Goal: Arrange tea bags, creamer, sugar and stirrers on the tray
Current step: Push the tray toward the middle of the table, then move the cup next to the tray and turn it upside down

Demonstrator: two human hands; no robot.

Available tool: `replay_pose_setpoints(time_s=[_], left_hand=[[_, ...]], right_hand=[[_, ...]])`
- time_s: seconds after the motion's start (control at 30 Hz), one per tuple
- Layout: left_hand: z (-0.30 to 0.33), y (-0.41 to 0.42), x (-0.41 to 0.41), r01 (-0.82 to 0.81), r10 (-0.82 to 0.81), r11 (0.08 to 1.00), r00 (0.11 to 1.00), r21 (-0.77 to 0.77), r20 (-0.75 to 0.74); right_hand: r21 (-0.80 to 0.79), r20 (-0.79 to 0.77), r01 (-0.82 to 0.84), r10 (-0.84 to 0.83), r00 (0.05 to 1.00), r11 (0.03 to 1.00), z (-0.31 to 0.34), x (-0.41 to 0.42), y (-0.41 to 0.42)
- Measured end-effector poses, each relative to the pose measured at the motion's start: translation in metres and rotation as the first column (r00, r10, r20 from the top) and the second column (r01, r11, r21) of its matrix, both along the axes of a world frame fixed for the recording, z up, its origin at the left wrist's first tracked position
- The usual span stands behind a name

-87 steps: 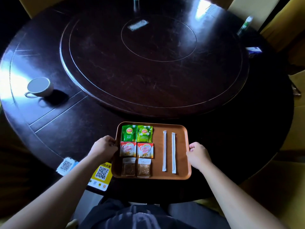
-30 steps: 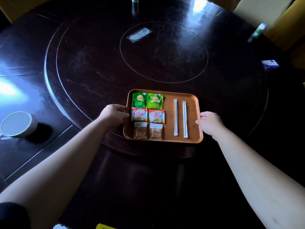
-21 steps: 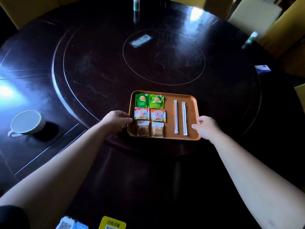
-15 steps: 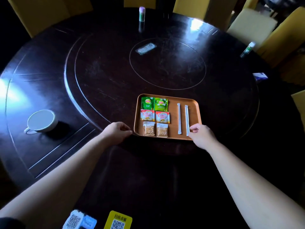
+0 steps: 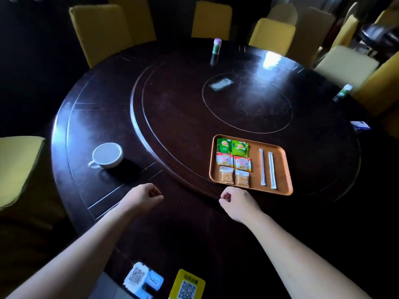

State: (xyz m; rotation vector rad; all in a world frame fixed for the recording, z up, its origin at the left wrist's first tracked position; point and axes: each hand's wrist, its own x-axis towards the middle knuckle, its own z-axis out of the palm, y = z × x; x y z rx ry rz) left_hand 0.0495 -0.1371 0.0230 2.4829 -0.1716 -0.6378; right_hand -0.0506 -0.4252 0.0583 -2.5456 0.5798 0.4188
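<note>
One dark round table (image 5: 97, 126) ringed by yellow chairs (image 5: 103, 31), tray (image 5: 280, 167) set on turntable (image 5: 183, 104), left hand (image 5: 144, 196) and right hand (image 5: 237, 201) loosely curled, nothing held

Tray (image 5: 255, 169): set at 3 o'clock, packets (image 5: 243, 164) and stirrers (image 5: 262, 167) laid in rows.
Left hand (image 5: 143, 196), right hand (image 5: 237, 200): held loosely curled at 6 o'clock.

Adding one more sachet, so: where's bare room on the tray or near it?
On the tray: the strip between the creamers and the stirrers, and another from the right stirrer to the rim. The turntable between cup and tray is bare too. Crowded: the left half, six packets packed close.
</note>
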Motion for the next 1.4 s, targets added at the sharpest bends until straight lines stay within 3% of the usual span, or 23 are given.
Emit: replay_pose_setpoints(time_s=[0.4, 0.57, 0.9, 1.1, 1.4], left_hand=[[0.009, 0.144, 0.051, -0.374, 0.369, 0.927, 0.918, 0.010, 0.148], [0.003, 0.175, 0.083, -0.419, 0.413, 0.908, 0.897, 0.004, 0.159], [-0.027, 0.162, 0.118, -0.357, 0.362, 0.930, 0.931, -0.092, 0.048], [-0.040, 0.162, 0.124, -0.504, 0.504, 0.841, 0.862, -0.195, -0.054], [-0.036, 0.137, 0.098, -0.563, 0.535, 0.733, 0.824, -0.382, -0.186]], right_hand=[[-0.103, -0.006, -0.264, 0.265, 0.964, 0.959, -0.009, 0.075, 0.097], [-0.179, -0.037, -0.312, 0.311, 0.950, 0.933, -0.016, 0.099, 0.116], [-0.311, -0.038, -0.320, 0.324, 0.945, 0.895, -0.034, 0.099, 0.119], [-0.305, -0.002, -0.316, 0.332, 0.943, 0.898, -0.038, 0.093, 0.116], [-0.294, 0.002, -0.331, 0.347, 0.938, 0.897, -0.036, 0.071, 0.106]])
